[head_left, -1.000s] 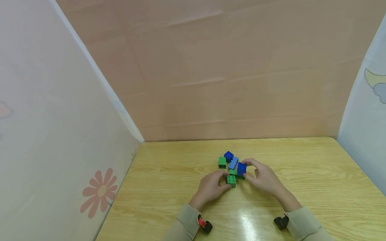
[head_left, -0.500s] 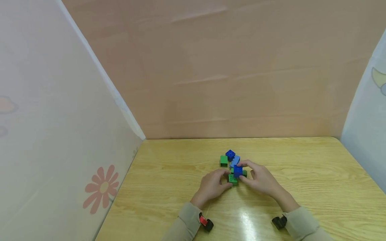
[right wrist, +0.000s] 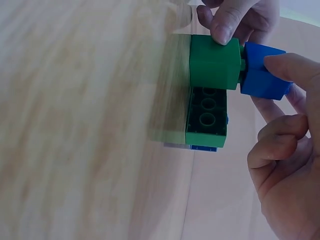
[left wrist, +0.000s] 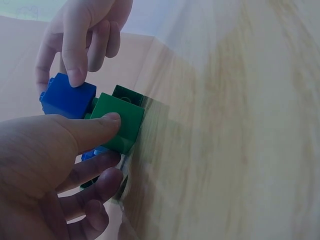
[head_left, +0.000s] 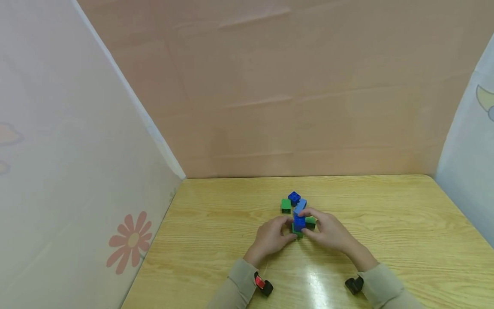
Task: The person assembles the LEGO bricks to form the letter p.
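My left hand (head_left: 271, 238) pinches a green building block (right wrist: 215, 62) that stands on the table, thumb on one side and fingers on the other. In my right hand (head_left: 331, 231) a dark blue block (head_left: 299, 222) is pinched between thumb and fingers, right at the studs on top of the green one. A narrow line of studs still shows between the two blocks in the right wrist view. Close behind them a longer green block (right wrist: 206, 117) lies on its side, its hollow underside showing.
Farther back on the wooden table (head_left: 216, 201) lie another green block (head_left: 286, 206), a dark blue block (head_left: 294, 198) and a light blue block (head_left: 300, 207). A tan backdrop (head_left: 308, 107) rises behind the table's far edge.
My right hand has moved left with the dark blue block, from beside the green block to above it and down onto its studs. The left hand keeps its grip on the green block.
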The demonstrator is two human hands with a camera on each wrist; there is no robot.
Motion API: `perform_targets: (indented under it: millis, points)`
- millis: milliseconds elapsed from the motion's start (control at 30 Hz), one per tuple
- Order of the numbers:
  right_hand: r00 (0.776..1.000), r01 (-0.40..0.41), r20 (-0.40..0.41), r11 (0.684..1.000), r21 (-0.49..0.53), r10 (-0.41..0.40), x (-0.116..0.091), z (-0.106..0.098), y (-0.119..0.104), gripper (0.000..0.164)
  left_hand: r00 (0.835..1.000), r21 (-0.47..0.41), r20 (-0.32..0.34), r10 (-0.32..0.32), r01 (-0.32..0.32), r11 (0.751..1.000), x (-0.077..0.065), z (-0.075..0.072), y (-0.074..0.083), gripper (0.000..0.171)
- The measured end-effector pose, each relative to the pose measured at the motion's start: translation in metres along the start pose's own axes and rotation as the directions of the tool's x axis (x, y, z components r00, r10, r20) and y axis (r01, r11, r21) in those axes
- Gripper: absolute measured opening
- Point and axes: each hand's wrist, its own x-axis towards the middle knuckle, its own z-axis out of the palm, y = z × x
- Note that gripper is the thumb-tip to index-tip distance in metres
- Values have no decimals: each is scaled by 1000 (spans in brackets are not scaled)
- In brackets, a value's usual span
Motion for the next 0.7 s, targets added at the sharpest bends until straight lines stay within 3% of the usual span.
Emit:
perform_targets:
  millis: [267, 533, 700]
  points:
    - [1000, 4, 14, 1000, -4, -4, 3, 0, -4, 43, 1000, -14, 2, -2, 2, 1000, 0, 0, -2, 39]
    - [997, -80, 14, 997, 9, 80, 5, 0, -7, 38, 1000, -6, 14, -5, 5, 1000, 1, -1, 0, 41]
    - [996, -84, 17, 996, 41, 83, 6, 1, -7, 35, 1000, -4, 19, -6, 6, 1000, 1, -2, 1, 41]
